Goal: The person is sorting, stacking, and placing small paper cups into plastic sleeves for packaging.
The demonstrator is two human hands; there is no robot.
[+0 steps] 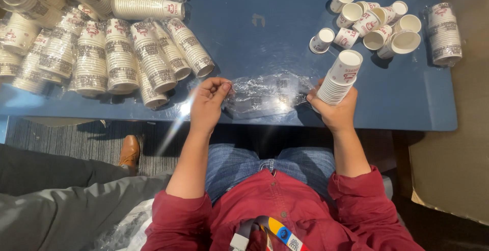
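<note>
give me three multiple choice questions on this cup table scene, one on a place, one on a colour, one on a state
1. Where do the wrapped stacks of cups lie?
A. the table's left part
B. the floor
C. the person's lap

2. What colour is the table?
A. white
B. blue
C. green

3. What does the right hand hold?
A. nothing
B. a single cup
C. an unwrapped cup stack

Answers:
1 A, the wrapped stacks crowd the left of the tabletop.
2 B, its bare top is dark blue.
3 C, the fingers close round nested cups, while the left hand pinches the clear plastic wrap.
</note>
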